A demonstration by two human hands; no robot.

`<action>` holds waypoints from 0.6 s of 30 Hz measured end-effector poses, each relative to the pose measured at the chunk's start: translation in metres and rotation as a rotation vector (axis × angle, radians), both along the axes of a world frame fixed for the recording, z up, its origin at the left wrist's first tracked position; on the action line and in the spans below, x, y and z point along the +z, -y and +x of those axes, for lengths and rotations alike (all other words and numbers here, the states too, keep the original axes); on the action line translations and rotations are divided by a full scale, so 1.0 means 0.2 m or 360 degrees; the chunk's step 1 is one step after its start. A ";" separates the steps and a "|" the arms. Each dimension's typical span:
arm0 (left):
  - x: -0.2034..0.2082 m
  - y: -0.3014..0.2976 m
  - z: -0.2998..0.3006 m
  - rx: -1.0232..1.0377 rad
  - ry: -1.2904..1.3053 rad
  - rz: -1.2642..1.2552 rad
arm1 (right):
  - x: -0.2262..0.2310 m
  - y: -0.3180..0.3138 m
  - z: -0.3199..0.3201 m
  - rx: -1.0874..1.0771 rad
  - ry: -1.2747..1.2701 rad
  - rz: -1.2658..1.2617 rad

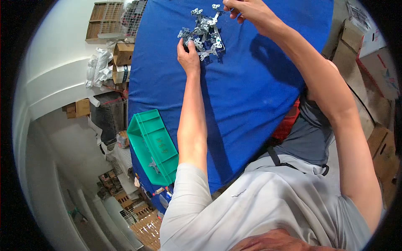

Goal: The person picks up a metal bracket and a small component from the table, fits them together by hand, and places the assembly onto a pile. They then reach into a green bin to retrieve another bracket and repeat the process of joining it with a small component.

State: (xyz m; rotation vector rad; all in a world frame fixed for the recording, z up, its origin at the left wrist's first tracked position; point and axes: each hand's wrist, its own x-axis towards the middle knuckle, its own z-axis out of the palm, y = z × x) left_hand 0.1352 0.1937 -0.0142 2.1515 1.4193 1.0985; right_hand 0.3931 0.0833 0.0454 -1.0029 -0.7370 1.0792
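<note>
A loose pile of small grey-white metal brackets lies on the blue cloth at the far side. At its near left edge is my left hand, thumb and finger apart, touching the brackets. To the right of the pile, at the upper rim of the view, my right hand is raised with its fingertips pinched together. What the pinch holds, if anything, is too small to make out. One bracket shows just left of those fingertips.
A green plastic bin stands by the cloth's left edge, left of my left forearm, with a few grey pieces inside. The blue cloth covers the table. Cardboard boxes stand at the right; more cartons and wire racks line the left.
</note>
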 end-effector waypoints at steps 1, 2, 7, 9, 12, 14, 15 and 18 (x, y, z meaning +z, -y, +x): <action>0.00 -0.01 0.00 -0.0008 -0.0023 0.0067 | 0.00 0.00 0.00 0.0001 0.0005 0.0004; 0.01 -0.02 0.01 -0.0007 -0.0019 0.0071 | -0.01 -0.01 0.00 0.0018 0.0026 -0.0009; -0.02 -0.03 -0.01 0.0017 -0.0143 0.0156 | -0.03 -0.02 0.02 0.0047 0.0031 -0.0035; -0.02 -0.02 -0.01 -0.0014 -0.0078 0.0068 | -0.04 -0.01 0.03 0.0039 0.0032 -0.0040; -0.01 0.00 0.02 -0.0004 -0.0072 0.0074 | -0.06 -0.02 0.06 0.0024 0.0028 -0.0060; -0.01 -0.01 0.04 -0.0007 -0.0048 0.0069 | -0.08 -0.02 0.09 0.0024 0.0026 -0.0071; 0.00 -0.01 0.04 0.0004 -0.0079 0.0101 | -0.07 -0.02 0.08 0.0027 0.0043 -0.0062; 0.01 -0.01 0.03 0.0034 -0.0126 0.0147 | -0.07 -0.01 0.05 0.0030 0.0141 -0.0091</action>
